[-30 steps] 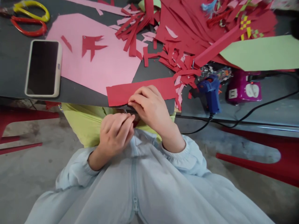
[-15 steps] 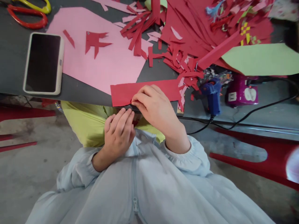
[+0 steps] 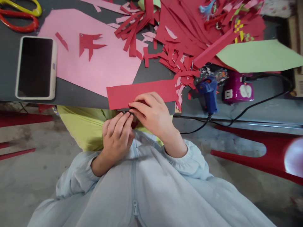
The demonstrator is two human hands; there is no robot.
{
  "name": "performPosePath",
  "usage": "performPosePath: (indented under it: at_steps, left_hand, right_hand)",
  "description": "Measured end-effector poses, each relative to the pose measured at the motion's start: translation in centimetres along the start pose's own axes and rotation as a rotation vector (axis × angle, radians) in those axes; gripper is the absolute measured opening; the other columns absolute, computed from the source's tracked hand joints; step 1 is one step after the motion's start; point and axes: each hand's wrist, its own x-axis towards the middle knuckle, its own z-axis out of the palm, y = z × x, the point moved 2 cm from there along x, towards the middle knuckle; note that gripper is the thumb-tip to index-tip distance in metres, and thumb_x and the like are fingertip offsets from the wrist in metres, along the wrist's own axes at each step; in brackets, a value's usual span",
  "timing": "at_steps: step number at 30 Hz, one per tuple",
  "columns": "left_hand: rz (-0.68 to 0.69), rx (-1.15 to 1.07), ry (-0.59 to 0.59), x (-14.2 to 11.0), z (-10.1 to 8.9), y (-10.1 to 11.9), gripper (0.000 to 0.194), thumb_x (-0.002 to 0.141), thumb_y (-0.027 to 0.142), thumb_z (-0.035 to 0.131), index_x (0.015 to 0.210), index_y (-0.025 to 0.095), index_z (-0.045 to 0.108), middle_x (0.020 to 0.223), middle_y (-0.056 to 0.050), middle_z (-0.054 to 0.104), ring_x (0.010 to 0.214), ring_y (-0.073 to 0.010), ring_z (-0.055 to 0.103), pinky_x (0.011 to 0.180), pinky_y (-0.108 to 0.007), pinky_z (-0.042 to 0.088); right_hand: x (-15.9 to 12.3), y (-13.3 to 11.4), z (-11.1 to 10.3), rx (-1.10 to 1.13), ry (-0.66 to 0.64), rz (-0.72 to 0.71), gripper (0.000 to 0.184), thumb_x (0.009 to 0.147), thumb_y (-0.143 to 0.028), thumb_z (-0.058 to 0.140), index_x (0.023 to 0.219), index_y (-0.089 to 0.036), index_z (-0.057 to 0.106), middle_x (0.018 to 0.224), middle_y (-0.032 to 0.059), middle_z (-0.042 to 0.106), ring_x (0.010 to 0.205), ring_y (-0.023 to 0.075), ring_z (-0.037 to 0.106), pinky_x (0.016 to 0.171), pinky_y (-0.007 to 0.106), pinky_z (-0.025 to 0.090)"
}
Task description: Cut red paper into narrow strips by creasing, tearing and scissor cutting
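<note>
A red paper strip (image 3: 123,94) lies along the table's front edge, with its lower edge beside my hands. My right hand (image 3: 153,116) rests partly over this strip, thumb and fingertips pinched together near its lower edge. Just below, my left hand (image 3: 117,135) is bent at the table edge with its fingers pressed together. The fingertips of both hands almost meet at a small dark spot; what they hold there is too small and hidden to name. Beyond the strip, a red paper fish shape (image 3: 89,44) lies on a pink paper sheet (image 3: 106,69).
At the left are a phone (image 3: 35,67) and scissors with red and yellow handles (image 3: 20,20). Red paper scraps (image 3: 171,58) are heaped at the back. A blue glue gun (image 3: 209,94), a purple power adapter (image 3: 238,90) and a green paper sheet (image 3: 258,56) are at right.
The view has shifted slightly, so the tabletop things appear farther left. Both hands keep nearly the same pose, with the right fingertips a little closer to the left ones.
</note>
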Motion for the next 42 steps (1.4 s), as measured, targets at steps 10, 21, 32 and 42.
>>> performPosePath:
  at_steps: [10,21,32,42]
  left_hand:
    - [-0.007,0.017,-0.027,-0.2,0.0,0.0,0.046,0.087,0.016,0.062,0.133,0.019,0.061,0.116,-0.011,0.073,0.108,-0.0239,0.064,0.099,-0.037,0.044]
    - [0.004,-0.011,-0.07,0.2,0.2,0.4,0.034,0.083,0.011,0.064,0.116,0.02,0.068,0.111,-0.009,0.074,0.104,-0.0243,0.063,0.095,-0.039,0.045]
    - [0.001,-0.008,-0.088,1.6,0.1,0.7,0.027,0.084,0.008,0.054,0.105,0.022,0.062,0.138,-0.011,0.065,0.104,-0.024,0.06,0.092,-0.041,0.048]
    - [-0.054,0.022,-0.109,2.5,0.3,0.4,0.021,0.082,0.008,0.052,0.095,0.022,0.062,0.134,-0.009,0.067,0.1,-0.0234,0.06,0.094,-0.04,0.045]
  right_hand:
    - [-0.9,0.8,-0.8,0.08,-0.024,0.065,0.027,0.098,-0.029,0.052,0.118,-0.021,0.069,0.111,0.0108,0.07,0.104,0.0237,0.061,0.094,0.043,0.048]
    - [-3.8,4.1,-4.1,-0.103,0.065,0.187,0.032,0.092,-0.042,0.063,0.115,-0.022,0.068,0.104,0.0093,0.069,0.098,0.026,0.062,0.093,0.044,0.048]
    - [-5.5,4.9,-4.7,-0.158,0.071,0.278,0.046,0.092,-0.046,0.061,0.132,-0.024,0.058,0.114,0.0121,0.069,0.109,0.0311,0.061,0.099,0.05,0.047]
    - [-5.7,5.2,-4.7,-0.135,0.08,0.318,0.064,0.09,-0.053,0.06,0.144,-0.021,0.046,0.116,0.0118,0.07,0.111,0.0311,0.058,0.102,0.051,0.043]
